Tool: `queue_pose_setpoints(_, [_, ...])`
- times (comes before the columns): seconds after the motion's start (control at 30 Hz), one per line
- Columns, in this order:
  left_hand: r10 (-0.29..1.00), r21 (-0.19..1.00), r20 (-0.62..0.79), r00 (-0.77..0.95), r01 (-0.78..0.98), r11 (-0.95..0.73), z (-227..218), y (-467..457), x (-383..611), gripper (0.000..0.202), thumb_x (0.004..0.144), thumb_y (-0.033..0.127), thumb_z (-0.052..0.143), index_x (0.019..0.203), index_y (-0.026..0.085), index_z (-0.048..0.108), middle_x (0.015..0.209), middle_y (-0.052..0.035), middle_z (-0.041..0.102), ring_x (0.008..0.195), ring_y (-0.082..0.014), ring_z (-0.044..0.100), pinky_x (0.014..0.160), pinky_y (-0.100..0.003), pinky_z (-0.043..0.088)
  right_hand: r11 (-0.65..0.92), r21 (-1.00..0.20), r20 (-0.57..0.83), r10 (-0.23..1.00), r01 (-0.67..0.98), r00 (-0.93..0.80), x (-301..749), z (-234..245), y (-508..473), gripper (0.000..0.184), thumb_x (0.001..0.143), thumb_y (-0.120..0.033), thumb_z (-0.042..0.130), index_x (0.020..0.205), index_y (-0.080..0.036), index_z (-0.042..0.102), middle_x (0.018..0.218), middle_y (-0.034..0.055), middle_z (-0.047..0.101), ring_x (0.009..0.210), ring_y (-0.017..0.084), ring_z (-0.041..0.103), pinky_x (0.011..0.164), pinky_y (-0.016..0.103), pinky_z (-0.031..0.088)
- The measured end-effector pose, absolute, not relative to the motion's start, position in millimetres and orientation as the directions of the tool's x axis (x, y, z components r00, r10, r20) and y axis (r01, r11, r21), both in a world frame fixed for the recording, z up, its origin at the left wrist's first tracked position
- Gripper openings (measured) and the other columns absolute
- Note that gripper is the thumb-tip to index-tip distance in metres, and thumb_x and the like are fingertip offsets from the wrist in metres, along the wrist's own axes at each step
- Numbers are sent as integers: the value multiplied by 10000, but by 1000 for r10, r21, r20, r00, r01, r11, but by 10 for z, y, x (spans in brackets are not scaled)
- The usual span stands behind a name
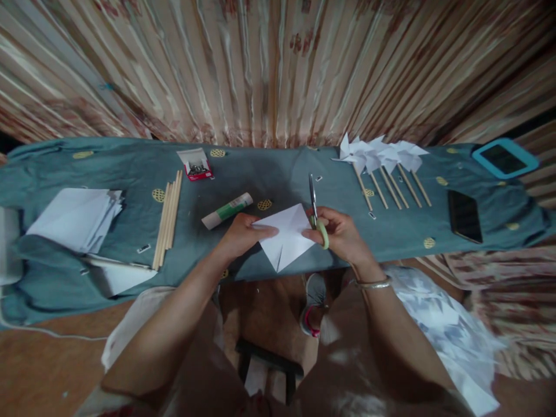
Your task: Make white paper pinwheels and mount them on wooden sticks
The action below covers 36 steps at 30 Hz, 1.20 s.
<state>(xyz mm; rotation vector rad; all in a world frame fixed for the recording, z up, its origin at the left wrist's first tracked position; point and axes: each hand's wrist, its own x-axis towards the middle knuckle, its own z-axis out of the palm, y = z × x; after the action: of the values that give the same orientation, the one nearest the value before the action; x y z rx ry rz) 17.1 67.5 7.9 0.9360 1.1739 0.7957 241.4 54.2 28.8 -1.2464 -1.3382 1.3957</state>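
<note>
My left hand (pixel 244 233) pinches the left edge of a white folded paper square (pixel 286 237) held over the near edge of the table. My right hand (pixel 341 233) is closed round green-handled scissors (pixel 316 211), whose closed blades point away from me, and its fingertips also touch the paper's right edge. A green and white glue stick (pixel 226 211) lies just left of my left hand.
Grey-blue cloth covers the table (pixel 278 168). Wooden sticks (pixel 168 217) and a stack of white paper (pixel 76 219) lie at left, a staple box (pixel 195 164) behind. Several finished paper pinwheels (pixel 382 159) lie at right, with a black phone (pixel 464 216) and a blue-cased tablet (pixel 504 157).
</note>
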Motion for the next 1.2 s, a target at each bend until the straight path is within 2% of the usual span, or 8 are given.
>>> queue_pose_setpoints(0.07, [903, 900, -372, 217, -153, 408, 74, 677, 192, 353, 543, 393, 860, 737, 119, 752, 729, -82, 738, 641, -200, 647, 634, -299, 481, -113, -992, -120, 981, 59, -153, 2365, 281, 552, 415, 526, -339, 901, 836, -189, 669, 507, -109, 519, 496, 70, 452, 518, 215, 383])
queue_pose_setpoints(0.23, [926, 777, -269, 266, -508, 372, 71, 641, 291, 524, 673, 607, 741, 956, 167, 731, 997, -107, 751, 913, -247, 686, 804, -359, 533, -105, -994, -107, 994, -36, 34, 2216, 225, 625, 423, 502, -369, 876, 815, -203, 643, 543, -98, 564, 497, 83, 466, 488, 218, 377])
queue_pose_setpoints(0.4, [939, 862, -227, 257, -396, 317, 77, 540, 415, 442, 596, 437, 848, 948, 195, 735, 1008, -70, 748, 962, -232, 677, 789, -299, 520, -66, -997, -73, 981, -49, 177, 2007, 137, 667, 429, 535, -379, 836, 874, -206, 638, 589, -77, 624, 516, 97, 518, 524, 234, 427])
queue_pose_setpoints(0.5, [957, 902, -251, 146, -324, 286, 92, 510, 459, 381, 577, 359, 855, 877, 161, 728, 929, -73, 749, 871, -214, 680, 759, -295, 516, -77, -997, -77, 980, -7, 182, 1879, 123, 659, 437, 542, -388, 832, 890, -204, 645, 619, -57, 655, 545, 115, 561, 527, 241, 437])
queue_pose_setpoints(0.63, [946, 883, -323, -35, -371, 288, 72, 534, 442, 403, 539, 326, 847, 868, 148, 697, 906, -64, 737, 763, -191, 659, 659, -289, 521, -110, -987, -124, 986, -118, 115, 1770, 140, 664, 459, 519, -399, 848, 877, -211, 630, 624, -57, 661, 551, 125, 583, 518, 244, 457])
queue_pose_setpoints(0.8, [935, 878, -341, -92, -385, 283, 70, 579, 378, 437, 542, 300, 831, 919, 148, 672, 868, -42, 720, 700, -170, 632, 563, -256, 488, -138, -967, -153, 986, -213, 58, 1727, 145, 684, 453, 504, -405, 875, 812, -206, 609, 602, -67, 629, 527, 105, 537, 510, 241, 444])
queue_pose_setpoints(0.97, [954, 922, -269, -131, -323, 215, 118, 653, 287, 345, 592, 338, 800, 851, 155, 664, 821, -22, 708, 652, -138, 598, 542, -232, 456, -147, -979, -144, 989, -143, -27, 1732, 189, 617, 458, 552, -502, 861, 808, -208, 620, 646, -53, 619, 583, 97, 522, 550, 232, 442])
queue_pose_setpoints(1.2, [935, 936, -235, -264, -322, 144, 161, 796, 82, 402, 580, 347, 810, 941, 212, 696, 959, -36, 742, 826, -202, 678, 590, -260, 494, -207, -977, -210, 924, 43, -318, 1815, 171, 432, 515, 659, -622, 775, 930, -197, 673, 685, -11, 630, 629, 127, 547, 563, 246, 419])
